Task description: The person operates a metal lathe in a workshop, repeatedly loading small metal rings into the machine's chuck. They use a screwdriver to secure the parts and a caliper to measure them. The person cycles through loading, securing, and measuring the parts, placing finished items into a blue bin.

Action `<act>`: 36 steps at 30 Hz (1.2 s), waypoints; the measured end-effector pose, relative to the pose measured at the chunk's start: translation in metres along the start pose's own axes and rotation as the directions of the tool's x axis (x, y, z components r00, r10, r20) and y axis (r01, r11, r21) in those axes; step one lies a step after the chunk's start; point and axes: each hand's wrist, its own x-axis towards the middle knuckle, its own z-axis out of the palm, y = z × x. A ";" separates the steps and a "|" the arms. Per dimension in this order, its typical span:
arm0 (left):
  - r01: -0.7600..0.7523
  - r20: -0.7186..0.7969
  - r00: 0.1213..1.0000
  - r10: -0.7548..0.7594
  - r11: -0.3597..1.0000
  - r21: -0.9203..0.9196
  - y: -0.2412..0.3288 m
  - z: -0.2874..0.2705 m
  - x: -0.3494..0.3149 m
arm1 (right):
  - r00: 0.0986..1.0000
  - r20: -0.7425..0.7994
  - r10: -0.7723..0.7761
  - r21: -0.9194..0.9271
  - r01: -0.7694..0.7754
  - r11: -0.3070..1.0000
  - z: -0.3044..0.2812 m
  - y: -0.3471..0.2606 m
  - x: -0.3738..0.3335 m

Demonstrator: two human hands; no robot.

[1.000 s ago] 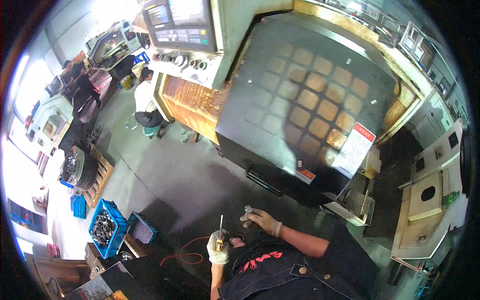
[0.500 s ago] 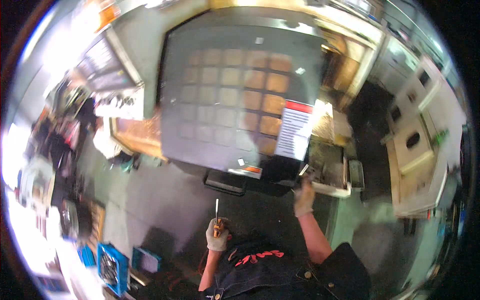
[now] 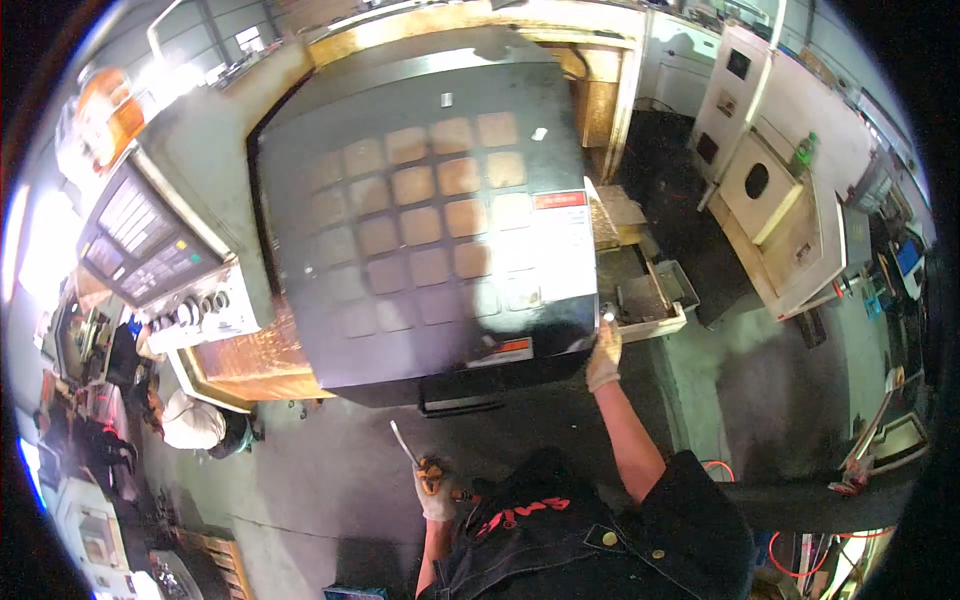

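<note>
My left hand, in a pale glove, is closed round an orange air blow gun. Its thin metal nozzle points up and to the left, short of the machine door's lower edge. My right hand, gloved too, is raised at the lower right corner of the big dark machine door. Its fingers are closed around something small with a shiny tip, too small to name. The door has rows of square panes and a black handle on its lower edge.
At the left stands a control panel with buttons and dials. A metal tray sits right of the door, near my right hand. A white machine housing stands farther right. A wooden pallet lies at the lower left.
The view has swung, so the door appears farther left and more of the control panel shows. The blow gun's nozzle has tilted left. My right hand remains near the door's corner.
</note>
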 end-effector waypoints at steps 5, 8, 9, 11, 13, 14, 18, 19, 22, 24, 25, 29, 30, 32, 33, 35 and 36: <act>0.095 -0.055 0.993 -0.106 0.979 -0.180 0.005 -0.044 0.008 | 0.996 0.051 -0.067 0.059 0.064 0.996 -0.002 0.014 0.006; 0.071 -0.117 0.989 -0.089 0.987 -0.146 0.020 -0.067 0.007 | 0.992 0.111 0.057 0.247 -0.083 0.965 0.017 -0.017 -0.016; 0.028 -0.105 0.994 -0.043 0.990 -0.138 0.017 -0.077 0.010 | 0.996 0.088 -0.009 0.123 -0.002 0.992 0.004 -0.003 -0.001; -0.004 -0.110 0.994 -0.009 0.994 -0.111 0.032 -0.086 0.009 | 0.999 0.024 -0.030 0.108 0.027 0.994 -0.002 0.015 0.011; 0.014 -0.109 0.994 -0.027 0.993 -0.118 0.033 -0.096 0.006 | 0.993 -0.108 -0.041 0.106 0.053 0.993 -0.015 0.024 0.030; 0.020 -0.129 0.991 -0.033 0.994 -0.103 0.033 -0.105 0.004 | 0.997 -0.071 0.039 0.169 -0.026 0.985 -0.002 0.026 0.023; -0.025 -0.168 0.986 0.018 0.999 -0.038 0.005 -0.126 0.002 | 0.998 -0.057 0.032 0.185 -0.021 0.983 0.018 0.020 0.010; -0.026 -0.151 0.988 0.025 1.000 0.000 -0.001 -0.130 0.004 | 0.998 -0.030 0.048 0.192 -0.041 0.981 0.019 0.017 0.010; 0.004 -0.116 0.993 -0.003 1.000 0.008 -0.003 -0.131 0.005 | 0.995 0.022 0.096 0.202 -0.099 0.974 0.016 0.015 0.011; 0.035 -0.099 0.994 -0.035 0.999 -0.005 0.002 -0.131 0.006 | 0.991 0.054 0.125 0.203 -0.134 0.970 0.018 0.016 0.009; 0.051 -0.086 0.995 -0.051 0.999 -0.003 0.004 -0.130 0.007 | 0.987 0.076 0.141 0.202 -0.154 0.967 0.020 0.018 0.008; 0.036 -0.026 0.999 -0.035 0.999 0.027 0.021 -0.127 0.009 | 0.978 0.113 0.176 0.207 -0.196 0.958 0.023 0.021 -0.003; 0.040 -0.032 0.999 -0.038 0.998 0.040 0.020 -0.126 0.009 | 0.979 0.100 0.177 0.238 -0.196 0.951 0.027 0.024 -0.008; 0.049 -0.016 0.999 -0.048 0.997 0.058 0.017 -0.120 0.011 | 0.968 0.124 0.219 0.260 -0.244 0.934 0.019 0.027 0.001; 0.029 -0.018 0.999 -0.028 0.997 0.071 0.016 -0.121 0.010 | 0.967 0.146 0.209 0.271 -0.243 0.932 0.030 0.029 -0.009; -0.012 -0.015 1.000 0.013 0.995 0.096 0.015 -0.123 0.009 | 0.949 0.220 0.225 0.287 -0.283 0.915 0.057 0.028 -0.033; 0.014 -0.001 1.000 -0.014 0.990 0.144 0.013 -0.124 0.007 | 0.930 0.272 0.248 0.288 -0.325 0.901 0.073 0.025 -0.046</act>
